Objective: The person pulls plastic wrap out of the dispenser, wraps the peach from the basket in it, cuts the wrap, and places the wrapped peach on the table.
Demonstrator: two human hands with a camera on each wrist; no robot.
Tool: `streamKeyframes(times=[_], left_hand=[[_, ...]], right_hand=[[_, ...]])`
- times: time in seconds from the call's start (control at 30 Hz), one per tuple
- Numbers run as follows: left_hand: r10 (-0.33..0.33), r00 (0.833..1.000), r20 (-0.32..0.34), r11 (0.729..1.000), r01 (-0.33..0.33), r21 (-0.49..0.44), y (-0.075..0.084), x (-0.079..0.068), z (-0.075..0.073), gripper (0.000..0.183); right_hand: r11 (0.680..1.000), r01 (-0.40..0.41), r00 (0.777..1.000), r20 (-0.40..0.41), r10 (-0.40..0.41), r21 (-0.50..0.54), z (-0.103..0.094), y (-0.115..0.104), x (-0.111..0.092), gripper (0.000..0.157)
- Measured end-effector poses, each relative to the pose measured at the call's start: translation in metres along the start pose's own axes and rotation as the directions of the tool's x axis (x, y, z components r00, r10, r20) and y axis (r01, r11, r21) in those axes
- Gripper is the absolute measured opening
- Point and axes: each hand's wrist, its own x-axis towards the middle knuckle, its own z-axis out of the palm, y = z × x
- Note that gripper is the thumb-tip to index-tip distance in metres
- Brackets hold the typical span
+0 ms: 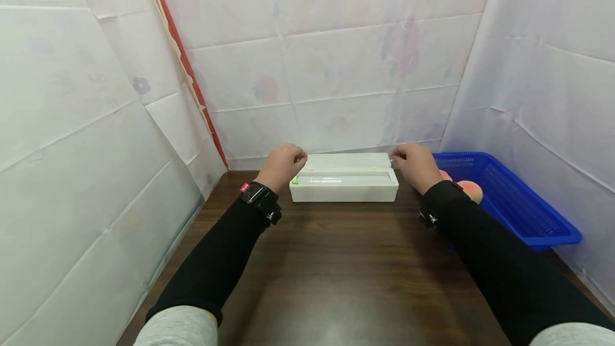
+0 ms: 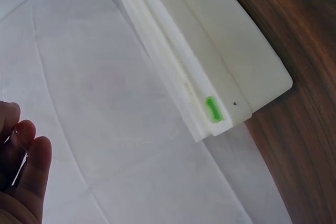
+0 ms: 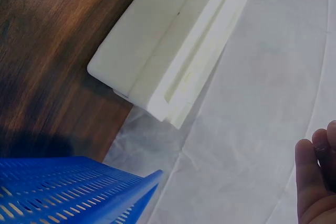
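Observation:
A white cling film dispenser box [image 1: 343, 194] sits on the table with its lid [image 1: 348, 161] raised at the back. A clear film roll [image 1: 336, 179] shows inside. At its left end is a green slide cutter [image 2: 213, 109]. My left hand [image 1: 282, 167] is raised by the box's left end, thumb and fingers pinching clear cling film [image 2: 22, 166]. My right hand [image 1: 417, 165] is at the opposite end, fingertips curled together on the film's other edge. The sheet between the hands is nearly invisible against the white cloth.
To the right stands a blue plastic basket [image 1: 528, 212] with peaches [image 1: 470, 191] in it, partly behind my right forearm. White patterned cloth [image 1: 331, 68] hangs behind and on both sides of the dark wooden table [image 1: 336, 266].

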Motion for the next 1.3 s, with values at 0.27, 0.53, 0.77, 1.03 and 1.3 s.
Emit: streamKeyframes(times=[0.27,0.53,0.77,1.03,1.3], left_hand=[[0.017,0.999,-0.032,1.0,-0.017,0.005,0.004,-0.009,-0.006,0.017],[0.059,0.997,-0.057,0.998,-0.059,0.011,0.014,-0.015,-0.015,0.018],[0.069,0.995,-0.068,0.998,-0.069,0.005,0.021,-0.022,-0.023,0.018],[0.072,0.993,-0.094,0.997,-0.071,0.013,0.024,-0.03,-0.027,0.016],[0.096,0.986,-0.137,0.995,-0.094,0.02,0.028,-0.039,-0.03,0.017]], right_hand=[[0.998,0.059,0.996,-0.063,-0.061,-0.022,-0.004,-0.007,-0.01,0.015],[0.996,0.089,0.99,-0.11,-0.092,-0.028,-0.015,-0.014,-0.025,0.013],[0.996,0.08,0.991,-0.109,-0.083,-0.032,-0.021,-0.021,-0.031,0.013],[0.993,0.105,0.984,-0.139,-0.113,-0.058,-0.024,-0.026,-0.035,0.011],[0.99,0.135,0.971,-0.192,-0.142,-0.052,-0.025,-0.031,-0.047,0.01]])
